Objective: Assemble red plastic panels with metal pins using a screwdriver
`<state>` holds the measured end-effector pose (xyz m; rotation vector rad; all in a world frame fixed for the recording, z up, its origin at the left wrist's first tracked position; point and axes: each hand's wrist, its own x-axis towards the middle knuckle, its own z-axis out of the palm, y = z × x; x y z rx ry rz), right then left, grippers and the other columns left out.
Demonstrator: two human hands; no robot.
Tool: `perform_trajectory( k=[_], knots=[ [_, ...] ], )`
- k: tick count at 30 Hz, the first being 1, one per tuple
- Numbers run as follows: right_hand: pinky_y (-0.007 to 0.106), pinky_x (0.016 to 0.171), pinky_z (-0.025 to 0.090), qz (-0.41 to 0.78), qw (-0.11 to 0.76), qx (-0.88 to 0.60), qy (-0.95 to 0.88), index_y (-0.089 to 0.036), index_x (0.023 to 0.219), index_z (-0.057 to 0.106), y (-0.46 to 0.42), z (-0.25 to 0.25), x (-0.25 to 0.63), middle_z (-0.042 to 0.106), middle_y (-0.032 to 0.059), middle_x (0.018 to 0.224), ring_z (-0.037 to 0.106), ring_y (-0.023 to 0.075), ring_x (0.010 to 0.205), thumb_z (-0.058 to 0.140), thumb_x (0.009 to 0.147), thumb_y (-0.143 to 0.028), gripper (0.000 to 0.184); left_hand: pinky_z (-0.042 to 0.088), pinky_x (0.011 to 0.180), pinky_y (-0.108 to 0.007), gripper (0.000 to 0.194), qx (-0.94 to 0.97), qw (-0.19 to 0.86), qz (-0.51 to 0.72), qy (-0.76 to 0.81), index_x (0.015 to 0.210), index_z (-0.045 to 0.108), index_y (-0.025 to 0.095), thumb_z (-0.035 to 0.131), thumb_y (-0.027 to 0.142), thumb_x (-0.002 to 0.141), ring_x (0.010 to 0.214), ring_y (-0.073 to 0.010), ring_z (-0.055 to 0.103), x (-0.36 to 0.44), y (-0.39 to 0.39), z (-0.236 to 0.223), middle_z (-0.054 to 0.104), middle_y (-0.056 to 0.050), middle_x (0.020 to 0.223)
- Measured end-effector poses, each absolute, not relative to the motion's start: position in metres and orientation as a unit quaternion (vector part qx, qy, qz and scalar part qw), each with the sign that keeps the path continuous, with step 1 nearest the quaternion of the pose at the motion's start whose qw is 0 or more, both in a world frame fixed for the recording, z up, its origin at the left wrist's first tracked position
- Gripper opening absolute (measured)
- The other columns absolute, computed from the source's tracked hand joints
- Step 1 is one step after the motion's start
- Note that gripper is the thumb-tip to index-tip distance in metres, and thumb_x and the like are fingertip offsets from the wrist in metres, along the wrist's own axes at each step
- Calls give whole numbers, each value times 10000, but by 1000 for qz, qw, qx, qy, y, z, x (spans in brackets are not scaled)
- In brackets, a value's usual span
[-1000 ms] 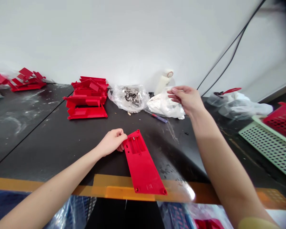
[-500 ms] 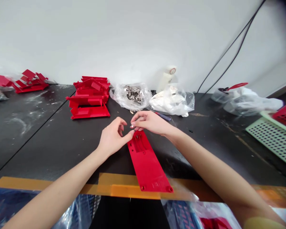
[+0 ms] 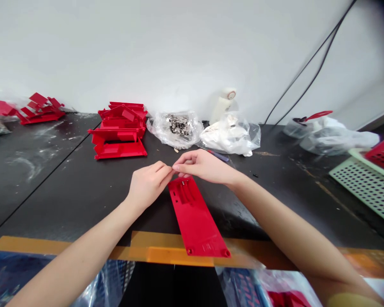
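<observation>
A red plastic panel (image 3: 202, 226) with a recessed compartment at its far end lies flat in front of me, its near end over the taped table edge. Small metal contacts (image 3: 184, 182) show in the recess. Just beyond that end, my left hand (image 3: 149, 181) and my right hand (image 3: 204, 167) meet fingertip to fingertip. Both are closed in a pinch. Whatever lies between the fingertips is too small and covered to make out.
Stacked red plastic parts (image 3: 120, 132) stand at the back left, more red parts (image 3: 41, 110) farther left. A clear bag of small metal pieces (image 3: 179, 125), a bag of white pieces (image 3: 232, 134), a pale bottle (image 3: 223, 104) and a purple-handled tool (image 3: 219, 156) lie behind. A green basket (image 3: 365, 183) sits right.
My left hand's fingers have closed and moved to meet the right fingertips. A small shiny piece seen at the right fingertips is now hidden. The panel has shifted slightly left.
</observation>
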<state>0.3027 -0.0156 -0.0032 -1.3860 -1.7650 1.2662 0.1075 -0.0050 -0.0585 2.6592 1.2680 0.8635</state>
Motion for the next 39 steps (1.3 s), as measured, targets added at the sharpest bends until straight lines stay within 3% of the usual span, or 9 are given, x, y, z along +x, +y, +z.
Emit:
perform_trajectory(
  k=[3,9,16,22,35,39],
  knots=[
    [253,703,513,434,262,-494,-706,-166,937,739,-13,-1,308,736,23,809,654,126,725,692,792,-314,212,414,719,-232,342,854,100,319,398,906,686,216,402,388,988,850,-159,634,108,-5,-58,702,-44,940],
    [244,720,475,316,235,-485,-781,-156,879,728,-13,6,316,739,24,847,653,134,774,636,838,-269,151,426,785,-253,270,850,209,340,343,945,672,205,434,331,967,871,-171,615,110,-4,-60,681,-42,931],
    [229,673,427,224,102,-484,-840,-184,862,756,-20,10,309,751,7,808,657,130,724,630,832,-161,131,373,643,-267,172,819,264,243,447,850,706,225,551,285,806,641,-153,543,109,1,-57,698,10,813],
    [245,709,439,180,75,-473,-859,-185,884,765,-19,-2,303,758,22,866,670,149,765,615,829,-150,164,348,583,-245,212,805,341,203,441,714,694,221,523,319,794,570,-141,514,109,5,-64,604,42,583],
    [301,783,437,92,56,-475,-873,-172,853,756,-28,-4,294,742,50,888,664,193,822,563,843,-120,201,333,576,-239,224,794,383,217,420,641,626,195,502,316,783,555,-123,470,110,7,-66,541,50,553],
    [302,731,415,47,28,-486,-872,-162,784,745,-33,-2,290,729,67,887,656,201,812,551,852,-118,210,347,593,-237,222,793,386,219,418,639,625,198,498,308,784,571,-126,492,110,6,-66,566,47,571]
  ],
)
